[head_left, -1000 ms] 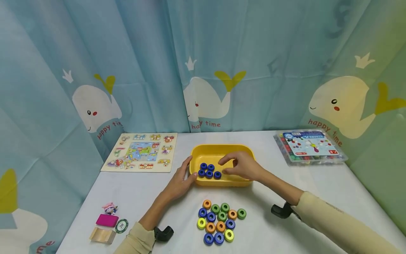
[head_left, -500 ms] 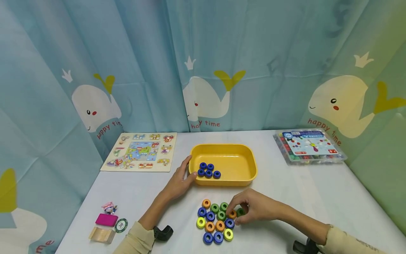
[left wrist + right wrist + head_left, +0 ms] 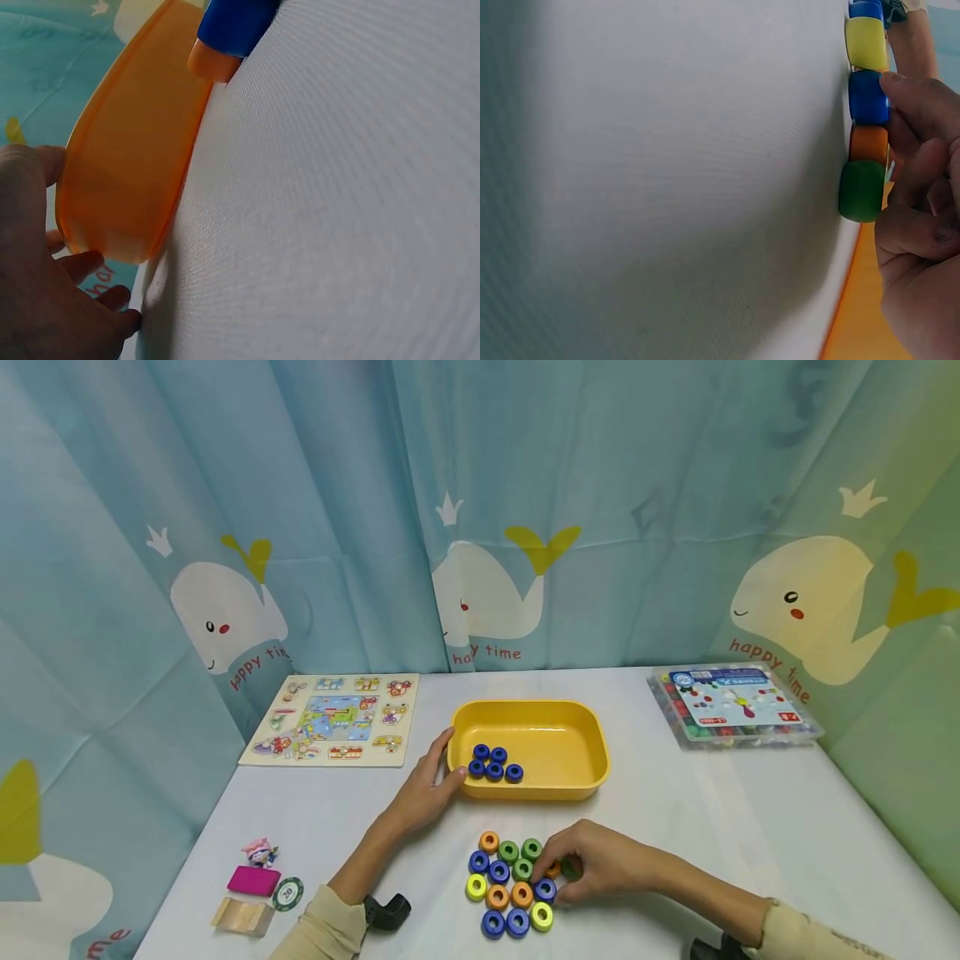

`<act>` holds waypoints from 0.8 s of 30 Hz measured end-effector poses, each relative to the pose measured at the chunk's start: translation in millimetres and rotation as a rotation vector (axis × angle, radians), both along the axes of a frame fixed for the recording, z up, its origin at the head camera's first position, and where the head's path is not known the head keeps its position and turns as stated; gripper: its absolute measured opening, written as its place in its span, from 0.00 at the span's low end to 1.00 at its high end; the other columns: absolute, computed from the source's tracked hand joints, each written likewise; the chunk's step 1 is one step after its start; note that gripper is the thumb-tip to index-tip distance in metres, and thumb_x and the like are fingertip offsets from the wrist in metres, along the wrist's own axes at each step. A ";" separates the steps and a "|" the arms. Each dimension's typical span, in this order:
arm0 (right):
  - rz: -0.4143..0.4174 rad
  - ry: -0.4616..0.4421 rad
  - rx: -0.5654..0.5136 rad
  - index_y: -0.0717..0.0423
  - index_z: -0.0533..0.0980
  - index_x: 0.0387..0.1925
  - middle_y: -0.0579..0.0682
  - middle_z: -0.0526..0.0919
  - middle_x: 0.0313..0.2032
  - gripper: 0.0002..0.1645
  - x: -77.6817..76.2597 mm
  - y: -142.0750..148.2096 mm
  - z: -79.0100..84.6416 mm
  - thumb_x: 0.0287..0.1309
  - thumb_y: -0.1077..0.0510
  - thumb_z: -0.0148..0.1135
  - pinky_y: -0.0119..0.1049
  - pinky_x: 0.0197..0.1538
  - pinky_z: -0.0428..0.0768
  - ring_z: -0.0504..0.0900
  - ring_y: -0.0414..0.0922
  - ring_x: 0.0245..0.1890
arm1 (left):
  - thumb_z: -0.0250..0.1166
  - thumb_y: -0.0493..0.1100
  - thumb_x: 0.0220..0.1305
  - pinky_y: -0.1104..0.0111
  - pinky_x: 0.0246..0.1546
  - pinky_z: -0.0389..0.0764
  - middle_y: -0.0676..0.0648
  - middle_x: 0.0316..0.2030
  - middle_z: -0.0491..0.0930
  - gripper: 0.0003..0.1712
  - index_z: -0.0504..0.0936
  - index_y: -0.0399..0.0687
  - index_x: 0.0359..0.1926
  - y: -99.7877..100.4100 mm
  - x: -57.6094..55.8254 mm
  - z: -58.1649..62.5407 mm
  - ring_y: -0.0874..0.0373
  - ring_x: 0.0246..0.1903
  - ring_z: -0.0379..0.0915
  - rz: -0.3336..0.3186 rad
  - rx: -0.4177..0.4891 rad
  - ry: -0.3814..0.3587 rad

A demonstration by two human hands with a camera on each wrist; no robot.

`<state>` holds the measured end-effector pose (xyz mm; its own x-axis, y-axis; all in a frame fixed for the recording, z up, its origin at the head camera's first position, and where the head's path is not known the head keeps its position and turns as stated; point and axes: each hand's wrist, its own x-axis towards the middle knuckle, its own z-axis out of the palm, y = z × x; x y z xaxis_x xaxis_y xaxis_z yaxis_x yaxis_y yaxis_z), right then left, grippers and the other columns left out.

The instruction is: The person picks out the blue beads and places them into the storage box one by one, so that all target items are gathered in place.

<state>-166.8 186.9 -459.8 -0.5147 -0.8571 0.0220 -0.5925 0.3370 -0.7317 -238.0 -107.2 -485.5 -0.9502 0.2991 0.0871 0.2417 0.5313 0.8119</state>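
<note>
My left hand [image 3: 426,789] holds the left end of a yellow tray [image 3: 562,794], thumb at the front rim and fingers along the side. In the left wrist view the tray [image 3: 127,142] looks orange. Several dark blue ring-shaped beads [image 3: 494,772] lie in its front left part. Nearer the front, several loose beads in blue, green, orange and yellow lie grouped on the table. At their right side my right hand [image 3: 607,862] pinches a blue bead [image 3: 545,891]. In the right wrist view the thumb touches this blue bead [image 3: 868,97]. The hand partly hides an orange and a green bead.
A picture puzzle board [image 3: 337,720] lies at the back left, a clear plastic case [image 3: 735,706] at the back right. Front left are a small figurine [image 3: 259,852], a pink block [image 3: 253,881], a wooden block [image 3: 243,916] and a round chip [image 3: 288,894].
My right hand has come from over the tray down to the loose beads, and its fingers have settled on a blue one. The left hand has stayed at the tray.
</note>
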 end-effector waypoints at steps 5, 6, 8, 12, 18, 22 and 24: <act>0.023 0.009 0.035 0.35 0.80 0.43 0.30 0.79 0.39 0.19 -0.6 -1.2 0.1 0.47 0.55 0.70 0.27 0.35 0.75 0.76 0.33 0.34 | 0.53 0.58 0.65 0.52 0.64 0.50 0.54 0.69 0.51 0.39 0.45 0.67 0.72 -0.2 0.4 1.2 0.53 0.67 0.47 -0.003 0.001 0.005; 0.031 0.013 0.043 0.35 0.80 0.43 0.30 0.79 0.39 0.19 -0.9 -1.4 0.0 0.47 0.55 0.70 0.27 0.37 0.75 0.76 0.32 0.36 | 0.53 0.58 0.65 0.52 0.64 0.50 0.54 0.69 0.51 0.39 0.45 0.67 0.72 -0.3 0.5 1.3 0.54 0.67 0.47 -0.003 0.001 0.006; 0.047 0.032 0.055 0.36 0.80 0.44 0.30 0.79 0.40 0.19 -1.4 -1.9 -0.4 0.48 0.55 0.70 0.28 0.41 0.76 0.77 0.31 0.38 | 0.53 0.58 0.65 0.52 0.64 0.50 0.53 0.69 0.51 0.39 0.46 0.67 0.72 -0.4 0.5 1.7 0.54 0.67 0.47 -0.004 0.002 0.009; 0.077 0.075 0.071 0.36 0.79 0.45 0.29 0.79 0.41 0.20 -2.7 -2.7 -1.2 0.48 0.55 0.69 0.29 0.45 0.75 0.76 0.29 0.41 | 0.53 0.58 0.65 0.53 0.64 0.50 0.54 0.70 0.51 0.39 0.45 0.66 0.72 -0.7 0.4 1.8 0.55 0.67 0.46 -0.010 0.004 0.011; 0.092 0.086 0.077 0.37 0.79 0.45 0.29 0.79 0.41 0.19 -3.2 -3.1 0.8 0.48 0.55 0.69 0.28 0.45 0.75 0.76 0.29 0.41 | 0.53 0.58 0.66 0.53 0.64 0.49 0.55 0.70 0.50 0.39 0.45 0.66 0.72 -1.1 0.5 1.7 0.55 0.67 0.46 -0.018 0.008 0.017; 0.078 0.060 0.075 0.37 0.80 0.44 0.29 0.79 0.41 0.18 -4.1 -1.9 5.6 0.49 0.54 0.69 0.29 0.44 0.76 0.76 0.29 0.40 | 0.53 0.59 0.65 0.53 0.64 0.49 0.55 0.70 0.50 0.39 0.45 0.67 0.72 -1.3 1.0 2.0 0.55 0.67 0.46 -0.018 0.004 0.016; 0.067 0.050 0.066 0.37 0.80 0.44 0.30 0.79 0.40 0.18 -5.6 -0.7 11.6 0.49 0.53 0.69 0.29 0.41 0.77 0.77 0.31 0.38 | 0.53 0.59 0.65 0.52 0.64 0.50 0.54 0.70 0.50 0.39 0.45 0.67 0.72 -1.3 1.1 2.1 0.54 0.67 0.46 -0.016 0.002 0.014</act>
